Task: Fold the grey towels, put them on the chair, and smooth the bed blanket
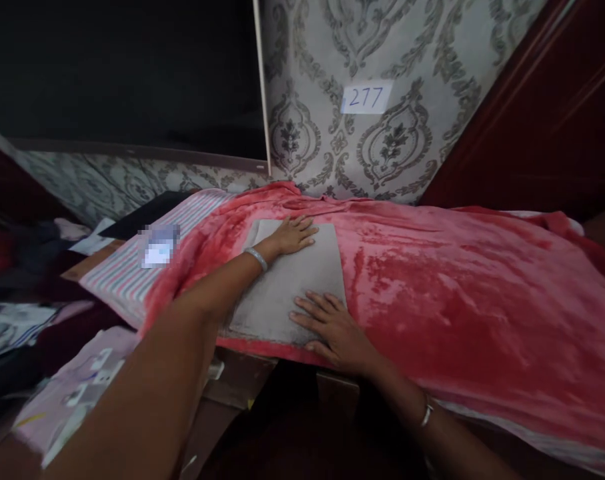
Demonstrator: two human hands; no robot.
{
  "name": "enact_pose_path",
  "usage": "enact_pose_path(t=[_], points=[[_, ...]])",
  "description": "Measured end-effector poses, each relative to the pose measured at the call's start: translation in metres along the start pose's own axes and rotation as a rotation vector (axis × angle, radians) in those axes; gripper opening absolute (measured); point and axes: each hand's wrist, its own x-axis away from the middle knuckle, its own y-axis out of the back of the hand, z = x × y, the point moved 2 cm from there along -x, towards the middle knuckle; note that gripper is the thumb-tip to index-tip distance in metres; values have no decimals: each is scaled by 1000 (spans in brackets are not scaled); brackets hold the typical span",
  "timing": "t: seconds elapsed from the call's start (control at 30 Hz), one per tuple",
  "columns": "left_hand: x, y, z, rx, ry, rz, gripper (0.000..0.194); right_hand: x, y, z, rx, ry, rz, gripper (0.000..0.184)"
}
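A folded grey cloth lies flat on a red plush blanket that covers a table. My left hand rests palm down on the far edge of the grey cloth, fingers stretched out. My right hand lies flat on the cloth's near right corner, fingers spread, partly on the blanket. Each wrist carries a silver bangle. Neither hand grips anything.
A striped pink and white fabric lies left of the blanket. Pale printed cloth and dark clutter sit lower left. Patterned wallpaper with a paper label reading 277 stands behind. A dark red wooden panel is at the right.
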Motion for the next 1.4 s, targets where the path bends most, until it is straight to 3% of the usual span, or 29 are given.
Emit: enact_pose_path(t=[0.1,0.23,0.33,0.43,0.63,0.87,1.03,1.23,1.3,1.4], points=[[45,5,-13,114,-72,68,62,-7,10,6,-74,5,18,58],[109,2,-28,313,-151,162,68,-36,17,23,-153,112,62,50],[133,-7,-25,299,-137,140,68,-59,9,35,-136,187,134,49],[130,-15,-3,188,-38,66,67,-68,-2,38,-89,204,159,54],[81,-21,51,66,143,5,64,-61,-5,37,-37,214,123,60],[48,-24,81,126,250,-12,67,-61,-9,36,-33,213,89,70],[49,-20,78,121,338,-31,69,-62,-7,37,-71,197,107,72],[59,1,58,-29,495,-65,71,-66,-2,40,-82,179,114,73],[67,8,47,-54,462,-72,67,-66,-2,42,-78,186,112,72],[92,10,18,20,269,-30,63,-61,1,42,-64,177,78,60]])
